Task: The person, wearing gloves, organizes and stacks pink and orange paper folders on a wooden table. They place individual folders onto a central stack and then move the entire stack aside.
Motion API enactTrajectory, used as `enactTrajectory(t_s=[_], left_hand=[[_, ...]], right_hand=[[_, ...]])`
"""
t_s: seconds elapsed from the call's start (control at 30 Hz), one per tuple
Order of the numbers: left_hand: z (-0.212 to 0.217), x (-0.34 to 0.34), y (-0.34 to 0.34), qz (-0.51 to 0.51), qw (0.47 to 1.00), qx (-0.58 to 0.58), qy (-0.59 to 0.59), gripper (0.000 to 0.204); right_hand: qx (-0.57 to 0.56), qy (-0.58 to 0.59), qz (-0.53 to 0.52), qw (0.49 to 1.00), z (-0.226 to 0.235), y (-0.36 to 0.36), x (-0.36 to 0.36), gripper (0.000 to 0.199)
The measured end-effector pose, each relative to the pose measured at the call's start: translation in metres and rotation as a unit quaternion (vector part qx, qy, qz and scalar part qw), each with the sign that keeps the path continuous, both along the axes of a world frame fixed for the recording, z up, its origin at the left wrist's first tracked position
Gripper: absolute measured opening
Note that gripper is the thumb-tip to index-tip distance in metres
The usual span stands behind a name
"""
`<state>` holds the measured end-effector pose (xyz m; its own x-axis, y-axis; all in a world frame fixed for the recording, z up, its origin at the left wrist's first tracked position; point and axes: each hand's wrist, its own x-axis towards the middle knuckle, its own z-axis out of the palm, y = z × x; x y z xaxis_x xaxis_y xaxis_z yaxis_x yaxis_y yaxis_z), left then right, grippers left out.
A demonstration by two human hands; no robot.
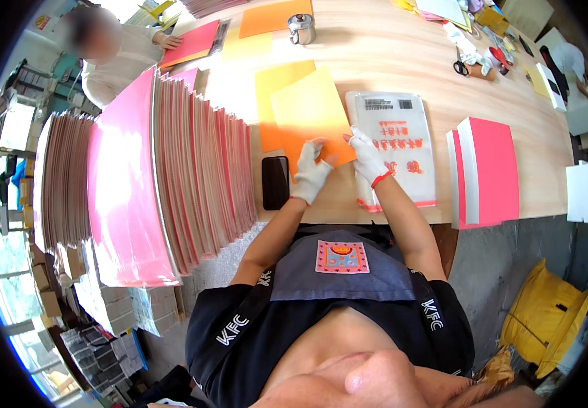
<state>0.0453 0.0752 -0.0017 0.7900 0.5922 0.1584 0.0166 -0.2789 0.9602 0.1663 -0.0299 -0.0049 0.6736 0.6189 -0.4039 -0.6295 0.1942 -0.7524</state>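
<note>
My left hand (311, 171), in a white glove, rests over the lower part of an orange-yellow paper sheet (307, 102), thumb and fingers apart. At that sheet's right edge, my right hand (370, 158), gloved in white with a red cuff, has its fingers closed on the paper. A second yellow-orange sheet (265, 102) lies partly beneath the first. Just right of my hands is a flat plastic-wrapped pack (410, 153) with red print. A black phone (275, 183) lies left of my left hand.
A tall stack of pink-covered bundles (202, 163) stands at my left. Bright pink blocks (491, 170) sit on the table's right. Farther off are a metal cup (301, 29), scissors (461, 67) and clutter. Across the table, another person's hand (167, 41) rests by a red sheet (195, 42).
</note>
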Motion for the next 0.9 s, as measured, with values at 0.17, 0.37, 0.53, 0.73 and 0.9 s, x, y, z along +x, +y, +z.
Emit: enactTrajectory(t_s=[0.17,0.37,0.53,0.73,0.9], left_hand=[[0.027,-0.038,-0.003,-0.038,0.964,0.262,0.034,0.041],[0.006,-0.046,0.017,-0.072,0.972,0.221,0.033,0.038],[0.017,-0.046,0.002,-0.060,0.973,0.218,0.042,0.038],[0.012,-0.021,-0.016,-0.048,0.971,-0.232,-0.030,0.036],[0.020,0.000,0.009,-0.045,0.974,-0.209,0.080,0.030]], right_hand=[[0.000,0.012,0.003,1.000,0.006,-0.005,-0.005,0.040],[-0.058,0.022,-0.005,0.998,0.036,0.002,-0.020,0.033],[-0.016,0.063,-0.023,0.998,0.010,0.002,-0.010,0.035],[-0.174,-0.336,0.023,0.925,-0.054,-0.025,-0.014,0.044],[-0.126,-0.308,0.126,0.935,0.044,-0.014,-0.064,0.051]])
